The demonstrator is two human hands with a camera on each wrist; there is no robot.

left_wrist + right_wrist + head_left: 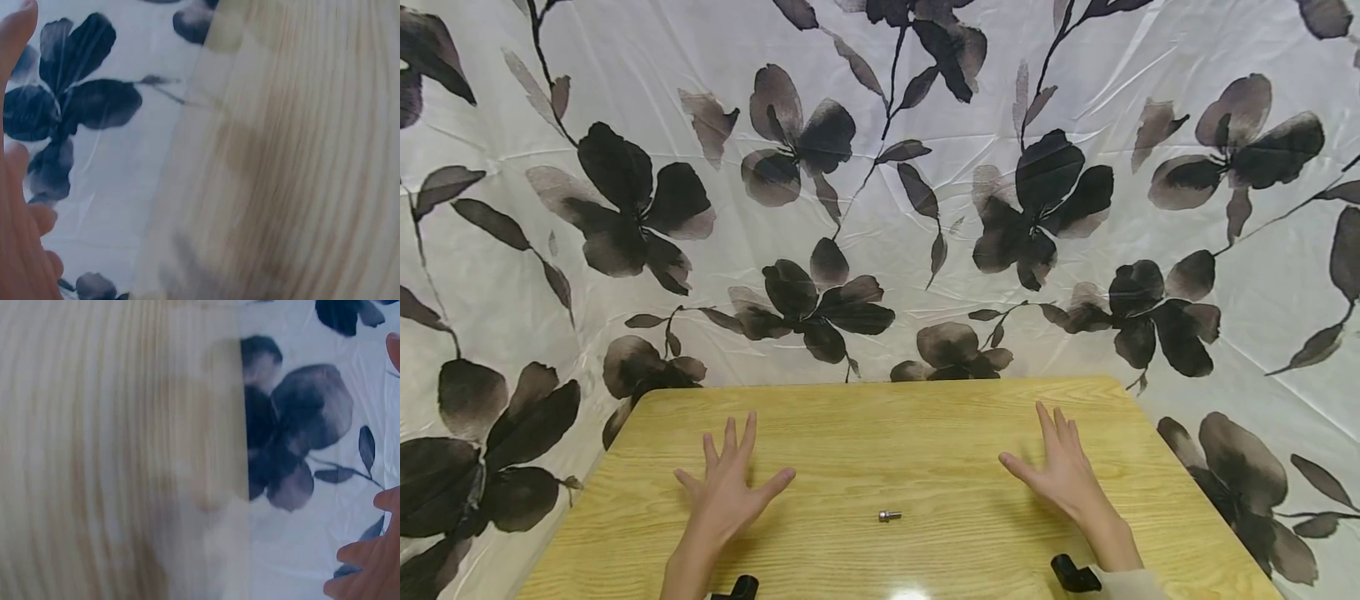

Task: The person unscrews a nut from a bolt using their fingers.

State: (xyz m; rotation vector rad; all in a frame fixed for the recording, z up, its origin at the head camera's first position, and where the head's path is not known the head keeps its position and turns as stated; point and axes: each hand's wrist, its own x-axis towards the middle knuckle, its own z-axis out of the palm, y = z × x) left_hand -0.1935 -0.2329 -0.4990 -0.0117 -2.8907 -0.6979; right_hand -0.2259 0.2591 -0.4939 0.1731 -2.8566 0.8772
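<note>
Nearest the viewer, a glare [908, 594] shows on the tabletop [880, 454], on the near side of the bolt [890, 516]. Two black fittings are also nearer than the bolt: the left fitting [743, 587] to its left, the right fitting [1075, 575] to its right. A pale sleeve [1127, 585] is seen farther right of the bolt than the right fitting.

The bolt is metallic and lies on its side on the tabletop, head to the left, shank to the right. It is between the hands and well apart from both.

The left hand [724, 490] is to the left of the bolt, the right hand [1066, 477] to its right. The fingers of both are spread and reach beyond the bolt; the thumbs point inward, to the bolt's side. Contact between hands and tabletop cannot be determined.

Beyond the bolt, the wood-grained tabletop ends in rounded far corners. Farthest off, a whitish cloth [895, 250] printed with dark flowers extends behind the bolt and out to both sides of it.
</note>
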